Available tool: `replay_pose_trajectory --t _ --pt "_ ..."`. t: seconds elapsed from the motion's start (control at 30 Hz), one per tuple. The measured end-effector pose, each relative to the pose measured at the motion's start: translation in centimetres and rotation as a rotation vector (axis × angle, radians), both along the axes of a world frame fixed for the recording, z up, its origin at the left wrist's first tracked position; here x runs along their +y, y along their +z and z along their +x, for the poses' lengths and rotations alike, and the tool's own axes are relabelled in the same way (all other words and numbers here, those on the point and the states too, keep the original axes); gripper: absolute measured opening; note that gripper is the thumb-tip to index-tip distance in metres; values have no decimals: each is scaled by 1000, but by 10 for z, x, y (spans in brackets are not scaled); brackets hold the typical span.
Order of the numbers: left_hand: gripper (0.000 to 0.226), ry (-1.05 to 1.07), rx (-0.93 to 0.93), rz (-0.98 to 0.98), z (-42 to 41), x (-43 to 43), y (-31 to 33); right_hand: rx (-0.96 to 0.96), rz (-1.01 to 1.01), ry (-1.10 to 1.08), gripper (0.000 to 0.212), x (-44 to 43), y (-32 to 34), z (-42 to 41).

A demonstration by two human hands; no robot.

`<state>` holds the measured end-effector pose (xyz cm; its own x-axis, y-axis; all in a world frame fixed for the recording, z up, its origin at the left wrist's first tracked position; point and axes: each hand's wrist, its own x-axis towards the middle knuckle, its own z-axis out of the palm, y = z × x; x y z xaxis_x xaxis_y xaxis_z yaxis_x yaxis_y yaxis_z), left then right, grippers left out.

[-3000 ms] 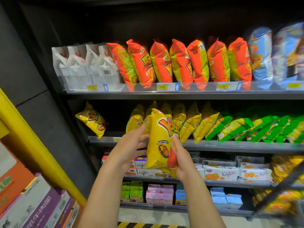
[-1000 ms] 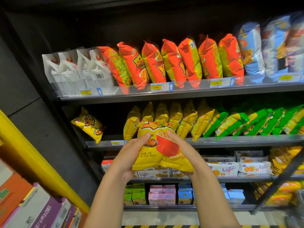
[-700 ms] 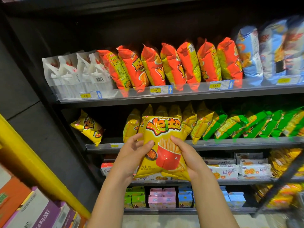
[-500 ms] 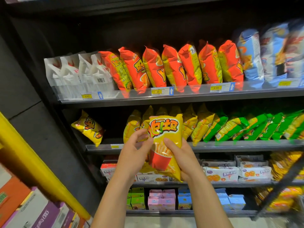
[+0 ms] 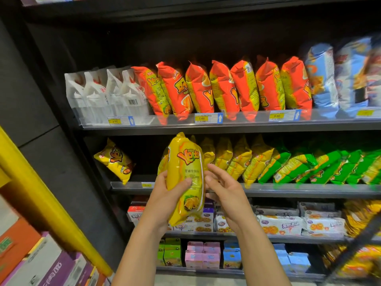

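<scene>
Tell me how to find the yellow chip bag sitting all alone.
Find the shelf under the orange bags. Go to its far left end, away from the green bags. There the lone yellow bag leans tilted by itself, while the other yellow bags stand packed in a row.

place: shop | evidence: snack bags (image 5: 222, 87) on shelves (image 5: 247, 129), price tags (image 5: 202, 118) | probably a convenience store

Dark shelf (image 5: 288, 190), yellow snack bags (image 5: 239, 159), green bags (image 5: 321, 166) beside, lone yellow bag (image 5: 115, 162) apart
</scene>
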<state>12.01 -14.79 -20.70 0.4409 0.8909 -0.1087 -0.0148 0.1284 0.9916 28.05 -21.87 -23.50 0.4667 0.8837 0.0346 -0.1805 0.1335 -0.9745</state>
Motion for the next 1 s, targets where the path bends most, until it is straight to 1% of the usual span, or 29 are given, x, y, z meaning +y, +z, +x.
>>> replay_pose_trajectory --t 0.03,0.1,0.13,0.17,0.23,0.3,0.37,0.43,0.53,0.57,0.63,0.8,0.83,0.87,0.93,0.97,1.0 --pt "61 -14 -66 -57 -1 1 0 33 9 -14 47 1 -1 2" --pt "58 -74 -166 -147 -3 2 -2 115 -8 17 73 2 -5 4" --pt "59 -108 -194 -184 -3 3 -4 167 -12 64 78 2 -7 5" --pt "60 -130 -210 -211 -4 3 -6 219 -6 122 73 2 -7 4" --pt "59 -153 -213 -243 -5 4 -8 303 7 218 57 0 -5 2" --pt "57 -168 -186 -259 -6 7 -11 338 26 267 51 -2 -5 0" --pt "56 -187 -162 -259 -9 11 -14 294 27 263 50 -2 -5 -1" --pt "56 -199 -157 -250 -14 17 -18 209 15 218 49 2 -7 -3" --pt "59 -212 -129 -173 -23 25 -20 121 -7 159 47 9 -11 -6" --pt "61 -217 -107 -139 -26 27 -21 105 -11 156 47 12 -12 -8" --pt "56 -206 -72 -87 -30 32 -21 85 -15 158 45 18 -13 -14" --pt "51 -122 -81 -88 -42 49 -24 3 -19 213 43 44 -15 -24" --pt "51 -107 -91 -90 -46 55 -25 -14 -34 227 48 51 -16 -26" --pt "52 -88 -100 -89 -50 61 -26 -33 -55 240 59 59 -17 -28" --pt "55 -30 -111 -80 -59 78 -31 -105 -124 229 89 75 -17 -31" --pt "55 5 -113 -75 -63 88 -35 -181 -153 210 92 84 -18 -31" --pt "54 43 -114 -72 -68 98 -40 -271 -185 191 86 93 -19 -31"
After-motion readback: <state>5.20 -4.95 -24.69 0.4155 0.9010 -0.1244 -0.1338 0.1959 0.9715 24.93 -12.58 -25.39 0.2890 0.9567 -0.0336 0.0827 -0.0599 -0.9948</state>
